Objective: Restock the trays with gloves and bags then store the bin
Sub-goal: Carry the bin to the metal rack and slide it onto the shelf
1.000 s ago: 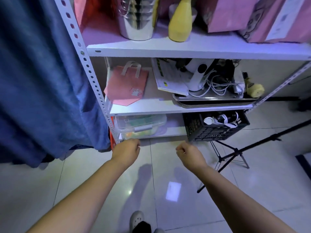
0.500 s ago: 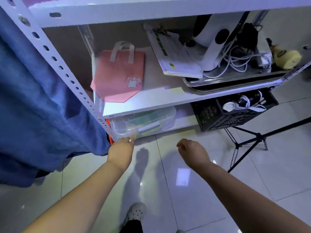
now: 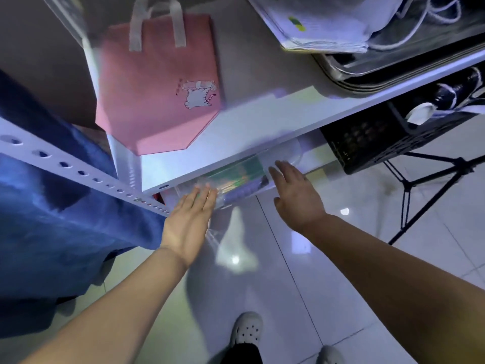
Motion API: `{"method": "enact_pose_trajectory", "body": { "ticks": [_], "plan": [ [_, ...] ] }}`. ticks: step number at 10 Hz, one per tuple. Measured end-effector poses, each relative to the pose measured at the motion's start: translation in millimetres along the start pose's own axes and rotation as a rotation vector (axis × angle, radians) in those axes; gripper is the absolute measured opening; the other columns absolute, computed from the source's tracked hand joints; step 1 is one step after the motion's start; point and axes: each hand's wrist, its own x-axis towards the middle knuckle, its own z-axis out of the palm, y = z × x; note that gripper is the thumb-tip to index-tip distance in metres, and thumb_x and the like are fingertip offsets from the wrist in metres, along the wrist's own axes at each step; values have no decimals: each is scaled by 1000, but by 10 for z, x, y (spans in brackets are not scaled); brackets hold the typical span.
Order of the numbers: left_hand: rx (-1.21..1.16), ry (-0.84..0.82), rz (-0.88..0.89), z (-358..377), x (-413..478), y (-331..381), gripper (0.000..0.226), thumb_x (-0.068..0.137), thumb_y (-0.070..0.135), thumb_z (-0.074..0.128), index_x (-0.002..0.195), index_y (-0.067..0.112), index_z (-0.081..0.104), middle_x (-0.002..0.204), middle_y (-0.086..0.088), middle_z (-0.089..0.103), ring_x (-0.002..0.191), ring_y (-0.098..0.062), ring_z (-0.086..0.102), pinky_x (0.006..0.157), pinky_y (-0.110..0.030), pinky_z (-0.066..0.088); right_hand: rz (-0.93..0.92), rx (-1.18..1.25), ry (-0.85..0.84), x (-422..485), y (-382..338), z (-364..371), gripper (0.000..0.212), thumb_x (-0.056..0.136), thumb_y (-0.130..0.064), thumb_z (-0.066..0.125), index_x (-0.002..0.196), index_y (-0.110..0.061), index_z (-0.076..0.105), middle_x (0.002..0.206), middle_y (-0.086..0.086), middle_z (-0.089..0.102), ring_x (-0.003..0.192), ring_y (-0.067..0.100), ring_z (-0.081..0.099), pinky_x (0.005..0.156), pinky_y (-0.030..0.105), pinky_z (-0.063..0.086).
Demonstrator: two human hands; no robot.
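Note:
A clear plastic bin [image 3: 237,179] with green and colourful contents sits on the lowest level of a white metal shelf [image 3: 236,132], mostly tucked under the shelf board. My left hand [image 3: 190,216] reaches with straight fingers to the bin's left front; its fingertips touch the lid. My right hand [image 3: 294,191] is spread flat with fingers extended at the bin's right end, against or just over it. Neither hand holds anything. Stacked metal trays [image 3: 388,72] lie on the shelf above at the right.
A pink tote bag [image 3: 160,101] lies flat on the shelf board. Papers and white cables [image 3: 328,30] rest over the trays. A black crate [image 3: 380,137] stands right of the bin, a black tripod [image 3: 430,185] beside it. Blue fabric [image 3: 52,206] hangs at the left. My shoes [image 3: 248,329] stand on the tiled floor.
I have bent closer to the shelf. Both hands uncurled and moved forward from above the floor to the clear bin, the left to its left front, the right to its right end.

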Motion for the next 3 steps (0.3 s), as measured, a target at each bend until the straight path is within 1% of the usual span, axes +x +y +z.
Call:
{"method": "enact_pose_trajectory", "body": {
  "ticks": [1, 2, 3],
  "plan": [
    [30, 88, 19, 10, 56, -90, 66, 70, -9, 52, 134, 4, 45, 138, -13, 51, 121, -35, 54, 99, -44, 45, -28, -15, 13, -20, -40, 33, 68, 60, 3, 71, 125, 3, 52, 131, 26, 53, 121, 42, 51, 97, 49, 43],
    [33, 57, -5, -29, 115, -141, 69, 65, -12, 60, 132, 1, 47, 133, -17, 55, 114, -38, 57, 95, -44, 46, -38, -42, 1, -27, -44, -22, 67, 61, 0, 72, 126, 0, 52, 132, 24, 52, 122, 40, 50, 97, 48, 43],
    [33, 5, -23, -139, 78, -54, 66, 69, -11, 54, 133, -4, 43, 136, -21, 51, 119, -40, 53, 99, -46, 43, 19, -37, -47, -162, -58, -104, 60, 71, -1, 65, 129, -2, 50, 139, 22, 47, 129, 37, 44, 103, 45, 38]
  ]
}}
